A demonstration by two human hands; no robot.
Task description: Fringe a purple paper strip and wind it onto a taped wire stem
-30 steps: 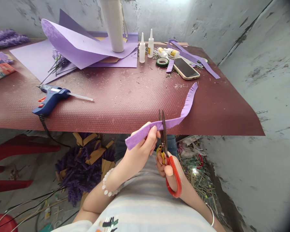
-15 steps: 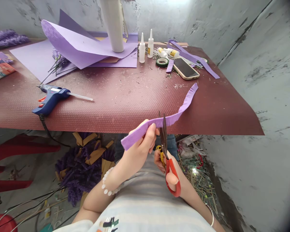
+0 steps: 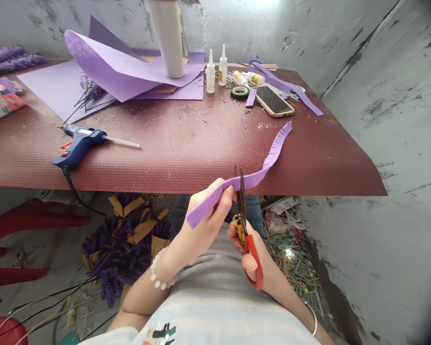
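Observation:
My left hand (image 3: 206, 215) pinches a long strip of lilac paper (image 3: 262, 172), whose far part curves up over the table with a fringed lower edge. My right hand (image 3: 244, 244) grips red-handled scissors (image 3: 252, 256). Their dark metal blades (image 3: 240, 199) stand upright, just beside my left fingers, at the strip. The blades cross the strip's edge, but I cannot tell how deep. My right fingers are partly hidden behind the handles.
A maroon textured table mat (image 3: 165, 163) holds a blue glue gun (image 3: 79, 146), glue bottles (image 3: 210, 72), green tape (image 3: 240, 92), a phone (image 3: 274, 100) and lilac sheets (image 3: 129, 72). Purple bundles (image 3: 117, 254) and a red stool (image 3: 28, 220) lie below; a concrete wall (image 3: 391, 96) stands right.
My hands and the scissors have shifted only slightly, with the blades still at the strip. The table edge sits a little higher in the view.

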